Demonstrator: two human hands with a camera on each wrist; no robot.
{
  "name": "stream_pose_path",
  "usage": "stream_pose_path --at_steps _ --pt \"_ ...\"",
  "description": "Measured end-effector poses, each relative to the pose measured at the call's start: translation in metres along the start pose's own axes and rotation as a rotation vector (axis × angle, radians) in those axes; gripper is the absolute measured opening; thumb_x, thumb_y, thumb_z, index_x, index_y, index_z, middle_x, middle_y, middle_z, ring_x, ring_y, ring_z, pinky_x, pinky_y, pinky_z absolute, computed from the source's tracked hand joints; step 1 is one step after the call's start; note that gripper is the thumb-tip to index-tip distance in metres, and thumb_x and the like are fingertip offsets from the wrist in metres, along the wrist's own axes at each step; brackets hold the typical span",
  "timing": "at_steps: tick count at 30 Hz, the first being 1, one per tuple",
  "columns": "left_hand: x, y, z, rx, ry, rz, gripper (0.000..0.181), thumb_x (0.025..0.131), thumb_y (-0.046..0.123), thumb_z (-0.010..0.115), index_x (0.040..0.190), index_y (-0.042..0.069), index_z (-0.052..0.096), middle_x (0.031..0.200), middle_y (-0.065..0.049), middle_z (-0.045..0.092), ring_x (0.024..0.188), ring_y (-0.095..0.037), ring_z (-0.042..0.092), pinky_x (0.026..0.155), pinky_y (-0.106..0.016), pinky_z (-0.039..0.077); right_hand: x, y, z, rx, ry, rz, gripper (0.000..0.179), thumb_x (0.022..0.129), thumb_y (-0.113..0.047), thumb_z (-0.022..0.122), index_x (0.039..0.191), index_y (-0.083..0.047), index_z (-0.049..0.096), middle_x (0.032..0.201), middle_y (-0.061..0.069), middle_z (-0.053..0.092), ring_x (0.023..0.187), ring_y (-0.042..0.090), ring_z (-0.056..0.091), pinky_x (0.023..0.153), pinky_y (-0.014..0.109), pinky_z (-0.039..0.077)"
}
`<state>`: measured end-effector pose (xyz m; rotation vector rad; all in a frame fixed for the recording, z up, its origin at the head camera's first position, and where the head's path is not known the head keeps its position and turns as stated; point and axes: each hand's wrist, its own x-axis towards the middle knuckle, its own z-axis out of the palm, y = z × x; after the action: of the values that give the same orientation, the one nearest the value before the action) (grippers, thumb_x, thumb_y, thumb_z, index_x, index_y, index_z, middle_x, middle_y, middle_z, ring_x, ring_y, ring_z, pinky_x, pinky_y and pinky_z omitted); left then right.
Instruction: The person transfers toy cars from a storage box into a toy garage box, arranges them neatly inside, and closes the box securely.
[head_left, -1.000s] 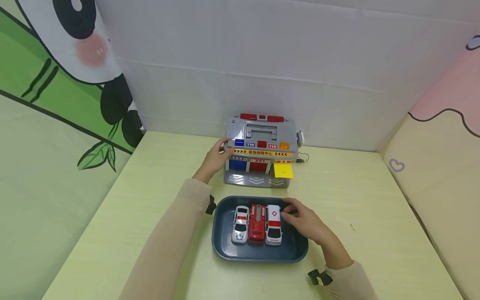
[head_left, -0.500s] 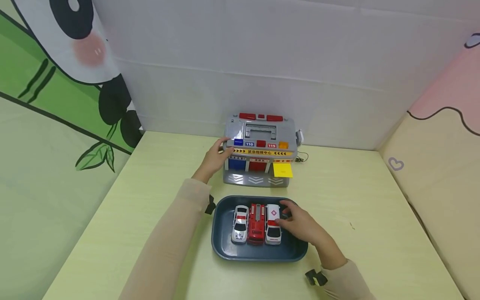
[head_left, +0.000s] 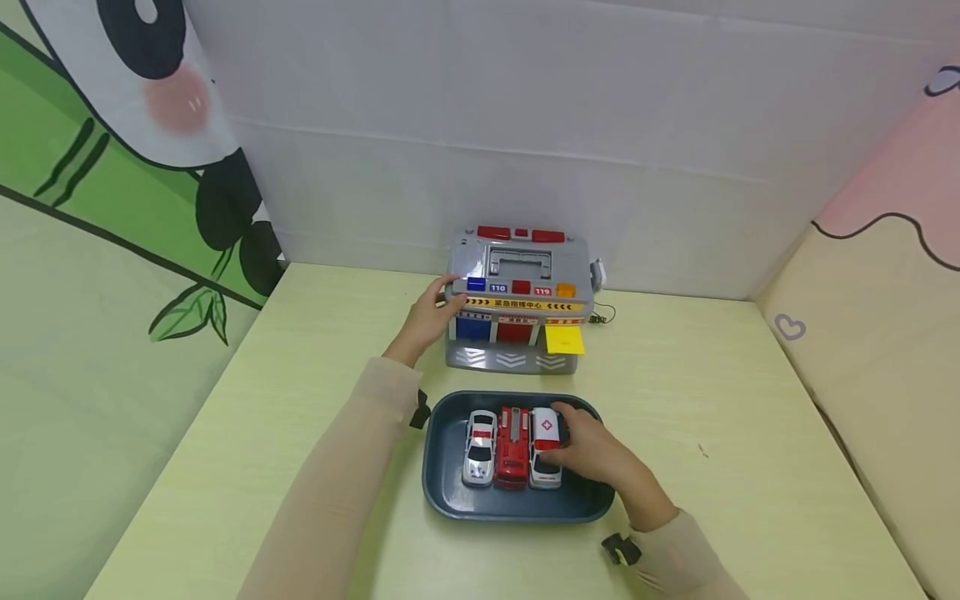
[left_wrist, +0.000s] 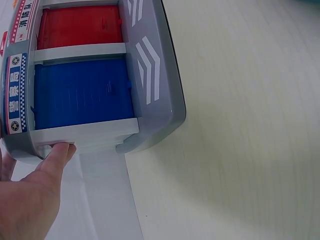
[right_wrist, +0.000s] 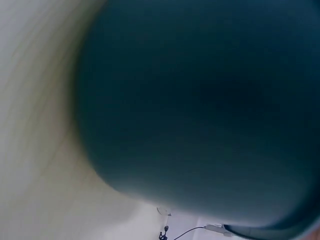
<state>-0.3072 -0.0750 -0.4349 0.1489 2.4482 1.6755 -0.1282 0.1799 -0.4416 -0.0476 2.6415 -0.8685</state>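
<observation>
While the left hand (head_left: 426,323) grips the station (head_left: 517,305), the right hand (head_left: 596,450) has slid onto the ambulance (head_left: 544,438) underneath (gripping? can't tell), so it's in reach.

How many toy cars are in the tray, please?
3 in the tray: a white car at left, a red truck in the middle, an ambulance at right, partly covered by the right hand.

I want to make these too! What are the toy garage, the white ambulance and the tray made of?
The toy garage looks like hard, shiny plastic: light glints on its smooth moulded top. The white ambulance has a smooth, glossy-looking body, so maybe plastic or painted metal. The tray is probably smooth plastic: one dark colour, rounded corners.
</observation>
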Motion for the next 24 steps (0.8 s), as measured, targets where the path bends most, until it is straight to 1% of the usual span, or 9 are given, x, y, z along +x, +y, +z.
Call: stream_pose_path --at_steps 5,9,19,24 --pt "0.0011 -0.0016 0.0001 -0.014 0.001 -0.006 0.054 0.1 0.041 0.054 0.149 0.026 0.037 0.15 -0.017 0.038 0.134 -0.035 0.039 0.103 -0.05 0.038 0.0031 -0.0008 0.0022 -0.035 -0.003 0.005 0.082 0.075 -0.02 0.086 0.142 -0.001 0.043 0.128 0.02 0.052 0.107 0.032 0.052 0.09 0.055 0.049" --pt "0.0026 -0.0026 0.0004 -0.016 0.001 -0.015 0.055 0.1 0.043 0.054 0.149 0.027 0.036 0.15 -0.017 0.037 0.134 -0.035 0.039 0.104 -0.051 0.038 0.0041 -0.0023 0.0017 -0.041 -0.009 0.015 0.084 0.073 -0.018 0.087 0.142 -0.001 0.042 0.126 0.021 0.052 0.105 0.032 0.051 0.09 0.055 0.049" --pt "0.0022 -0.0013 0.0001 -0.015 0.0 -0.023 0.055 0.1 0.042 0.054 0.15 0.027 0.036 0.151 -0.016 0.036 0.135 -0.035 0.038 0.104 -0.051 0.037 0.0091 0.0006 0.0035 -0.015 -0.051 0.055 0.088 0.073 -0.018 0.087 0.143 -0.001 0.037 0.118 0.017 0.056 0.102 0.031 0.053 0.089 0.052 0.05" --pt "0.0032 -0.0018 0.0002 -0.012 -0.001 -0.016 0.055 0.1 0.041 0.054 0.149 0.027 0.036 0.151 -0.017 0.037 0.135 -0.035 0.037 0.104 -0.052 0.037 0.0095 0.0033 0.0062 0.015 -0.046 0.067 0.089 0.073 -0.018 0.087 0.144 -0.001 0.036 0.115 0.016 0.057 0.098 0.031 0.054 0.088 0.052 0.05"
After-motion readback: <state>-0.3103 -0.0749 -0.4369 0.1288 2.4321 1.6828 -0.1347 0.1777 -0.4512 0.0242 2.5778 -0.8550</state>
